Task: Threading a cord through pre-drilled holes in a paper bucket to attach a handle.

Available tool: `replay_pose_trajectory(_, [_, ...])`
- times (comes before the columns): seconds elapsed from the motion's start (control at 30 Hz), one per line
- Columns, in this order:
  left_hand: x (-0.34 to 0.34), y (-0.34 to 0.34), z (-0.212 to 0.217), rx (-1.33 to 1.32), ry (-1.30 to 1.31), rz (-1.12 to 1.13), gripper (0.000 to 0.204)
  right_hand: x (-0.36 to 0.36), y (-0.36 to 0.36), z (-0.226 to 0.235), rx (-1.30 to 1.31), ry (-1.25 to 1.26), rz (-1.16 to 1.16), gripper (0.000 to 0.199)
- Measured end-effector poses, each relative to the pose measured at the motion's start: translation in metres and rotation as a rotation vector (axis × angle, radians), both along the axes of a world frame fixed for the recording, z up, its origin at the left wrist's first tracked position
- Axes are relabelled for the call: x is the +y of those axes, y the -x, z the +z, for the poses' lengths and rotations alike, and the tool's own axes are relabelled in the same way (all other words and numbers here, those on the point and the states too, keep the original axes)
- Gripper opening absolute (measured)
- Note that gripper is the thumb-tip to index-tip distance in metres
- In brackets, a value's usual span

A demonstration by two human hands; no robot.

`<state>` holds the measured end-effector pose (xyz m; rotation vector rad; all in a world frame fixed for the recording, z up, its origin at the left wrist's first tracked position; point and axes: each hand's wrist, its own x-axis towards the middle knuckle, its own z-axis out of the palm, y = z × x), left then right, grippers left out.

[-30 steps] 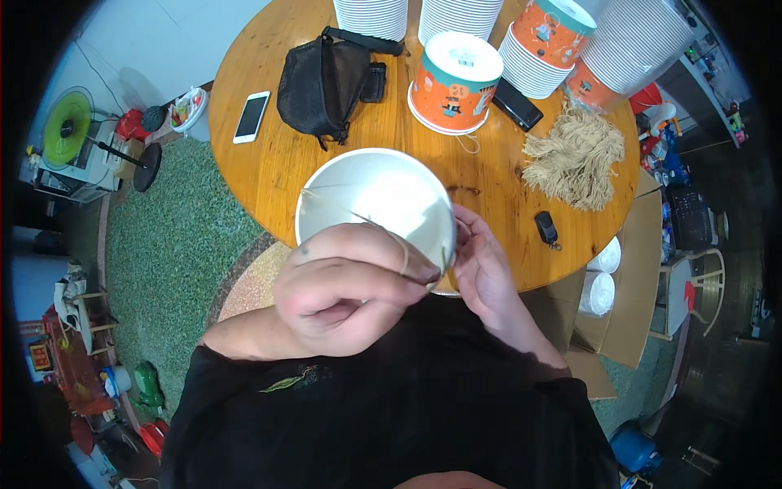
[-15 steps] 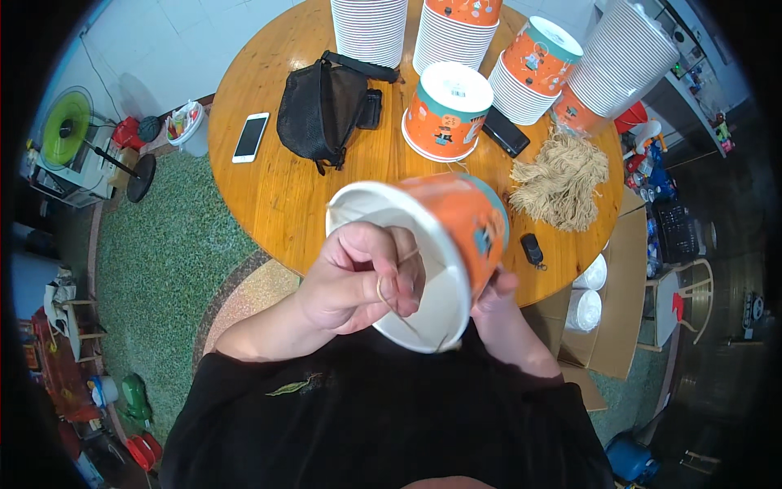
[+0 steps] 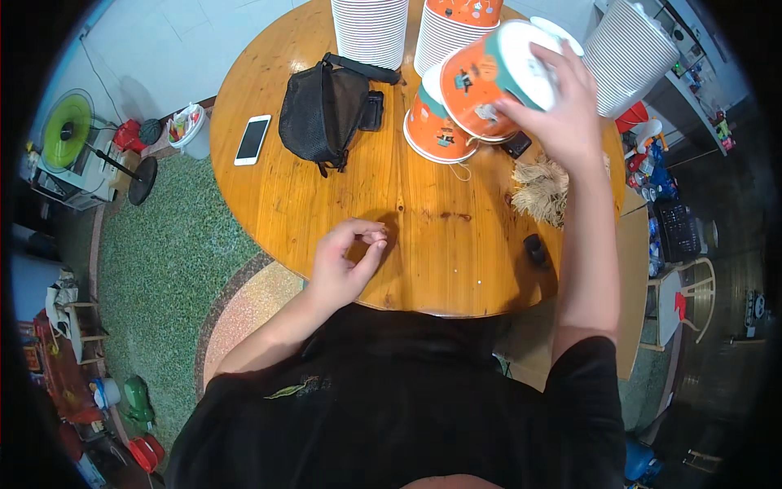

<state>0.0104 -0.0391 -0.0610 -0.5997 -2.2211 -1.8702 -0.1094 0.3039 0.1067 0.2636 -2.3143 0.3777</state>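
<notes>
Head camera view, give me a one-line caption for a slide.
Right hand holds an orange paper bucket above the round wooden table; left hand is empty.

I wear a plain black short-sleeved cotton T-shirt [image 3: 383,407] that fills the lower part of the view, its fabric soft and slightly creased across my chest. The right sleeve [image 3: 586,367] ends above my elbow with a straight hem, and the left sleeve [image 3: 244,383] ends about as high on the other side. A small olive-green leaf-shaped mark [image 3: 287,392] sits on the left of the chest. My forearms are bare; my left hand [image 3: 346,261] and right hand [image 3: 562,114] carry no glove, watch or ring that I can make out.
</notes>
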Motion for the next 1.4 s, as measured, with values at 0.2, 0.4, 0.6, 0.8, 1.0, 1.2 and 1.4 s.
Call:
replay_pose_trajectory(0.2, [-0.003, 0.006, -0.036, 0.105, 0.376, 0.035, 0.021, -0.023, 0.075, -0.023, -0.273, -0.095, 0.106, 0.09])
replay_pose_trajectory(0.4, [0.002, 0.01, -0.028, 0.072, 0.404, 0.002, 0.023, -0.044, 0.094, -0.08, -0.36, -0.022, 0.186, 0.101])
replay_pose_trajectory(0.6, [-0.006, 0.007, -0.031, 0.075, 0.402, 0.001, 0.024, -0.018, 0.105, -0.051, -0.07, 0.416, 0.025, 0.098])
replay_pose_trajectory(0.8, [0.004, 0.013, -0.023, 0.028, 0.406, -0.034, 0.023, 0.105, 0.169, -0.013, 0.123, 0.199, -0.572, 0.135])
replay_pose_trajectory(1.0, [0.002, 0.013, -0.027, 0.05, 0.409, -0.022, 0.022, 0.114, 0.189, 0.001, -0.296, 0.303, -0.44, 0.13])
replay_pose_trajectory(1.2, [0.006, 0.018, -0.026, 0.041, 0.402, -0.05, 0.022, 0.124, 0.185, 0.013, -0.131, 0.205, -0.467, 0.137])
replay_pose_trajectory(1.4, [0.004, 0.018, -0.026, 0.02, 0.425, -0.044, 0.022, 0.082, 0.155, 0.058, 0.142, 0.364, -0.312, 0.111])
